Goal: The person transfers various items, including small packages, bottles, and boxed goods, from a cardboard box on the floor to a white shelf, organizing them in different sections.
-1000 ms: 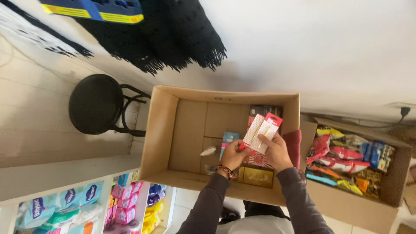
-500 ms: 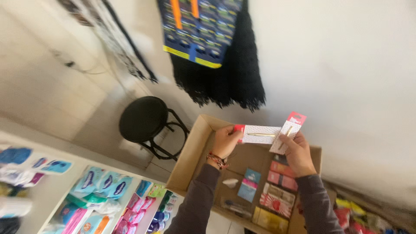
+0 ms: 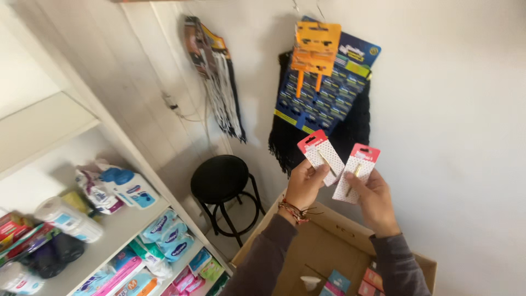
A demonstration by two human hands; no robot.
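I saw both hands raised in front of the white wall, each gripping one small flat card pack. The left hand (image 3: 306,183) pinched a white card with a red top (image 3: 320,155) between thumb and fingers, tilted to the left. The right hand (image 3: 377,198) held a matching red-topped card (image 3: 356,172) just beside it, with a slim gold-coloured piece showing on its face; the two cards sat close, nearly touching at their lower edges. Above them on the wall hung a blue display card of small packs (image 3: 327,87), with an orange hanging pack (image 3: 315,46) over its top and a dark fringed cloth (image 3: 350,131) behind it. Further left hung a bundle of striped cords on a printed header (image 3: 216,82). A black round stool (image 3: 221,178) stood on the floor below. On the left, the white shelf (image 3: 118,230) carried blue-and-white pouches (image 3: 129,186) and, lower down, rows of blue, pink and green packets (image 3: 164,238). The open cardboard box (image 3: 329,246) lay under the forearms with a few coloured packets in its bottom.

Compared with half a second before, my view had swung upward: the box dropped to the lower edge, the blue display card came into full view, and the two cards, then splayed apart, were side by side and more upright.
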